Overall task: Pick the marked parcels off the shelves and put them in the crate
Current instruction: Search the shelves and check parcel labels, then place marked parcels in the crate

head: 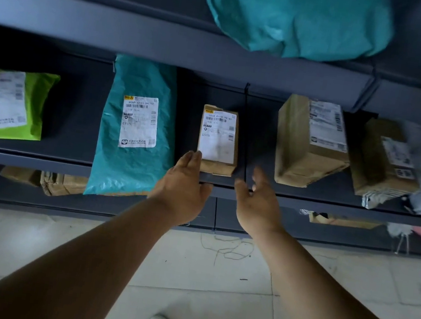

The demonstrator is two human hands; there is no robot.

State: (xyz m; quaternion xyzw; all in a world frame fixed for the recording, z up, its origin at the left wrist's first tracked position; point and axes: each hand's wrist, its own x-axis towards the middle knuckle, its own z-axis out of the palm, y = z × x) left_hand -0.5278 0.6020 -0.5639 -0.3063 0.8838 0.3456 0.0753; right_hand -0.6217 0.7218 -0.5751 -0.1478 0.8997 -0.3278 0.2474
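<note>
Dark metal shelves filled the view in tiers, each holding parcels laid flat with their labels up, presumably so they could be read from the aisle. On the top tier a big teal bag bulged over the front edge. On the middle tier a long teal mailer also overhung the lip, too long for the shelf's depth. To its far left lay a green mailer; to the right stood two taped cardboard boxes, one larger and one further right, nearly touching. Between the teal mailer and the larger box sat a small cardboard parcel, close to the shelf's front edge, white label facing up. No crate showed anywhere.

Both hands reached toward that small parcel, which I judged to be the one wanted. The left hand was spread open, its fingertips touching the parcel's near left corner, gripping nothing. The right hand was blurred but open, fingers loosely spread just beside the parcel's right, apart from it and holding nothing. Flanking it so would suit clamping it from both sides.
</note>
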